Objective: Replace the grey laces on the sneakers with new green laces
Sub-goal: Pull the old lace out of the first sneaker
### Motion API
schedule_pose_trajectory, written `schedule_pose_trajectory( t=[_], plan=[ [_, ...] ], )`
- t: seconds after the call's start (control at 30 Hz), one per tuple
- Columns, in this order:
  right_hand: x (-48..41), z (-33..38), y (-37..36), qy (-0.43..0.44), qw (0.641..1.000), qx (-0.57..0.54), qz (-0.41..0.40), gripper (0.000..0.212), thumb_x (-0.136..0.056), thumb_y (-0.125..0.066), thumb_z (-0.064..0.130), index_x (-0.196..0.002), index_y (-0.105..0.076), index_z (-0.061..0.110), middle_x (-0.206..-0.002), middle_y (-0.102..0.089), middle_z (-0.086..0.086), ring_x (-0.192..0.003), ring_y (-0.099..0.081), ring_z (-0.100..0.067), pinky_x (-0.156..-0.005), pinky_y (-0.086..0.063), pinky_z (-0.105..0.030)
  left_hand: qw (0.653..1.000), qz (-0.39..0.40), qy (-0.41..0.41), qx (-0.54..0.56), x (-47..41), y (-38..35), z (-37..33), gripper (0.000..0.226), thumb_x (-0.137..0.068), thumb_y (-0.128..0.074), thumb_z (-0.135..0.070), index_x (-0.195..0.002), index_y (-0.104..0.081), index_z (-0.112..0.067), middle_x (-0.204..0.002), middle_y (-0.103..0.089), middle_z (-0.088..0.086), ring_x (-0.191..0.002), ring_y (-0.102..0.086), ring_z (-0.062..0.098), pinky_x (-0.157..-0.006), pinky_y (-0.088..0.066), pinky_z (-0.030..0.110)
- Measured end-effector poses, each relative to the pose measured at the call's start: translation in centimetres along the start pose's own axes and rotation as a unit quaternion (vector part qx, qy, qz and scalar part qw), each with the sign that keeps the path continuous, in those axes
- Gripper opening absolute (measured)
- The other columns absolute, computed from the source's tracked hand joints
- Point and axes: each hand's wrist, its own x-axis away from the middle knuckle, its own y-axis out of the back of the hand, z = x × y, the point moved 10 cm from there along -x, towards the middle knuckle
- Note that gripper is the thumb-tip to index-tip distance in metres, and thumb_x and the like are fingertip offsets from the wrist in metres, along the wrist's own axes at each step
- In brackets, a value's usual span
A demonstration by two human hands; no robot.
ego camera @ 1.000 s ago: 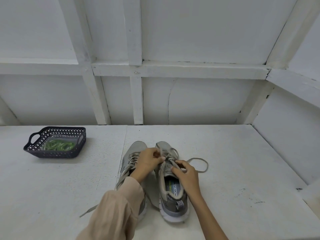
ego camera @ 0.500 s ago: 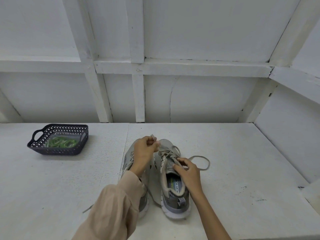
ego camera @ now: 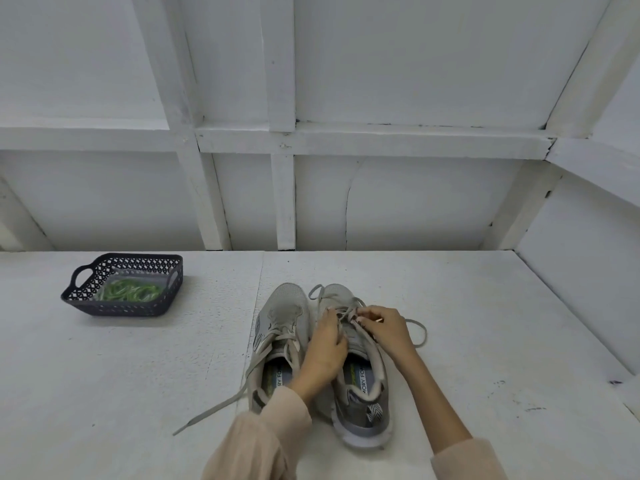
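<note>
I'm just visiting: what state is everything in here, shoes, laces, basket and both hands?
Left sneaker: upright on the table.
Left lace: loosened, one end trailing over the table.
Right sneaker: upright.
Right lace: threaded, one loop lying loose.
Green laces: lying in the basket.
Basket: upright.
Left hand: pinches the right lace.
Right hand: pinches the right lace.

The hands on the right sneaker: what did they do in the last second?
The left hand, which had pulled a grey lace up and away half a second ago, came back down onto the lacing of the right sneaker and pinches it again. The right hand slid forward from the tongue to pinch the lace beside it. The left sneaker and the basket of green laces stayed put.
</note>
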Motion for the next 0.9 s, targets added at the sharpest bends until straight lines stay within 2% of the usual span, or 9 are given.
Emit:
schedule_pose_trajectory(
  t=[0.13,0.23,0.33,0.43,0.57,0.63,0.73,0.83,0.9],
  plan=[
    [-0.5,0.0,0.2,-0.003,1.0,0.015,0.001,0.011,-0.085,-0.071,0.008,-0.085,-0.075,0.018,-0.073,-0.067,0.011,-0.063,-0.058,0.003,-0.059,-0.044,-0.014,1.0,-0.022,0.006,0.016,0.3,0.1,0.4,0.055,-0.098,-0.041,-0.009,-0.15,-0.023,-0.012,-0.137,-0.05,0.014,-0.124,-0.05,0.031,-0.107,-0.039,0.041],
    [-1.0,0.0,-0.1,-0.011,0.997,0.082,0.008,0.015,-0.088,-0.067,0.012,-0.076,-0.065,0.021,-0.076,-0.066,0.004,-0.072,-0.06,-0.01,-0.065,-0.048,-0.026,0.998,-0.052,-0.028,0.008,0.5,0.5,-0.2,0.037,-0.094,-0.041,-0.002,-0.128,-0.046,-0.015,-0.116,-0.059,0.01,-0.107,-0.057,0.03,-0.092,-0.046,0.039],
    [-1.6,0.6,0.2,-0.028,0.99,0.139,0.009,0.012,-0.097,-0.052,0.023,-0.086,-0.056,0.02,-0.085,-0.067,-0.001,-0.078,-0.064,-0.023,-0.071,-0.049,-0.035,0.997,-0.056,-0.051,-0.028,0.5,0.4,-0.5,0.026,-0.093,-0.041,0.0,-0.11,-0.057,-0.01,-0.118,-0.055,0.006,-0.108,-0.055,0.024,-0.091,-0.045,0.041],
    [-2.0,1.1,0.4,-0.027,0.989,0.142,0.016,0.014,-0.1,-0.047,0.023,-0.09,-0.056,0.018,-0.078,-0.069,-0.002,-0.065,-0.065,-0.021,-0.064,-0.048,-0.032,0.996,-0.056,-0.056,-0.037,0.5,0.5,-0.5,0.025,-0.094,-0.04,-0.002,-0.109,-0.058,-0.009,-0.117,-0.055,0.006,-0.105,-0.055,0.023,-0.089,-0.046,0.04],
    [-1.7,0.0,0.2,-0.062,0.995,0.03,0.076,0.024,-0.095,-0.046,-0.004,-0.088,-0.065,0.009,-0.07,-0.065,-0.007,-0.058,-0.058,-0.018,-0.052,-0.051,-0.026,0.995,-0.061,-0.062,-0.042,0.6,0.6,-0.6,0.021,-0.095,-0.041,-0.005,-0.11,-0.056,-0.009,-0.116,-0.055,0.005,-0.101,-0.055,0.024,-0.086,-0.045,0.039],
    [-1.5,0.0,0.1,-0.055,0.994,0.033,0.091,0.025,-0.09,-0.054,-0.009,-0.08,-0.066,0.01,-0.067,-0.063,-0.005,-0.059,-0.057,-0.015,-0.052,-0.051,-0.022,0.996,-0.063,-0.061,-0.035,0.6,0.6,-0.6,0.023,-0.096,-0.041,-0.006,-0.112,-0.056,-0.011,-0.117,-0.055,0.004,-0.102,-0.055,0.022,-0.086,-0.044,0.037],
    [-1.5,0.6,0.0,-0.029,0.994,0.069,0.078,0.019,-0.086,-0.067,0.001,-0.073,-0.065,0.015,-0.064,-0.062,-0.001,-0.056,-0.057,-0.012,-0.053,-0.051,-0.023,0.996,-0.06,-0.062,-0.033,0.6,0.4,-0.7,0.025,-0.096,-0.04,-0.006,-0.115,-0.054,-0.012,-0.117,-0.057,0.005,-0.103,-0.056,0.023,-0.086,-0.045,0.038],
    [-1.7,0.8,0.5,-0.025,0.994,0.102,0.03,0.012,-0.09,-0.061,0.012,-0.079,-0.061,0.018,-0.067,-0.067,0.0,-0.052,-0.061,-0.01,-0.049,-0.047,-0.02,0.996,-0.058,-0.063,-0.033,0.7,0.4,-0.6,0.026,-0.096,-0.039,-0.006,-0.118,-0.053,-0.012,-0.115,-0.059,0.007,-0.102,-0.057,0.024,-0.085,-0.046,0.038],
    [-1.7,0.4,1.3,-0.043,0.997,0.057,-0.004,0.01,-0.092,-0.056,0.014,-0.083,-0.059,0.017,-0.074,-0.071,-0.005,-0.053,-0.062,-0.015,-0.047,-0.045,-0.021,0.996,-0.059,-0.058,-0.034,0.7,0.4,-0.5,0.028,-0.095,-0.039,-0.005,-0.12,-0.051,-0.012,-0.116,-0.059,0.008,-0.103,-0.057,0.025,-0.086,-0.045,0.038]
  ],
)
